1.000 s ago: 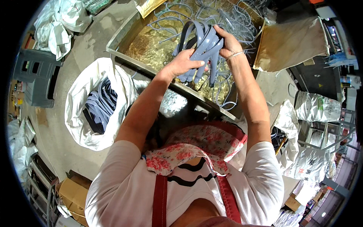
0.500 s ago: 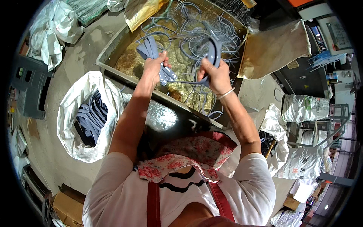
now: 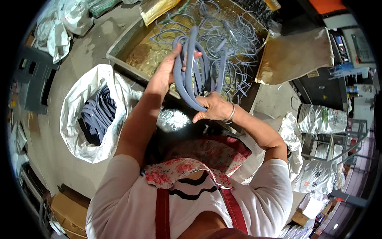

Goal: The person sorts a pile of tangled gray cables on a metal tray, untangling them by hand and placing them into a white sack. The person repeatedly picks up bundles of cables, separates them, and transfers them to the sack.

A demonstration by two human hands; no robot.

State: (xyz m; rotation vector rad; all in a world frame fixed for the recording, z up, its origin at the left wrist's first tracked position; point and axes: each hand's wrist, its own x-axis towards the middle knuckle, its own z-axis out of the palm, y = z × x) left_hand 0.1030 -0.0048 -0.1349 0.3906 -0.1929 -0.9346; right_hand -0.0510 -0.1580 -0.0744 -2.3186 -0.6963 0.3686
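Observation:
A looped coil of grey rubbery strip (image 3: 179, 81) is between my hands, above the near side of a water-filled metal tank (image 3: 115, 55). My left hand (image 3: 167, 68) grips the coil's left side, with fingertips showing through the loops. At its lower right, my right hand (image 3: 215, 106) closes round the strip, thumb toward me; part of its grip is hidden. More of the grey strip (image 3: 238, 59) lies in loose, tangled curls in the tank, where the water is splashing.
On the floor to the left stands an open white sack (image 3: 69, 123) holding folded grey strips (image 3: 97, 115). A stained board (image 3: 296, 55) leans at the tank's right. Filled white sacks (image 3: 322, 118) are stacked farther right; a cardboard box (image 3: 69, 215) sits at lower left.
The strip, earlier a folded bundle in my left hand and a loop in my right, is now gathered in a larger coil. My right hand has come down and toward the left.

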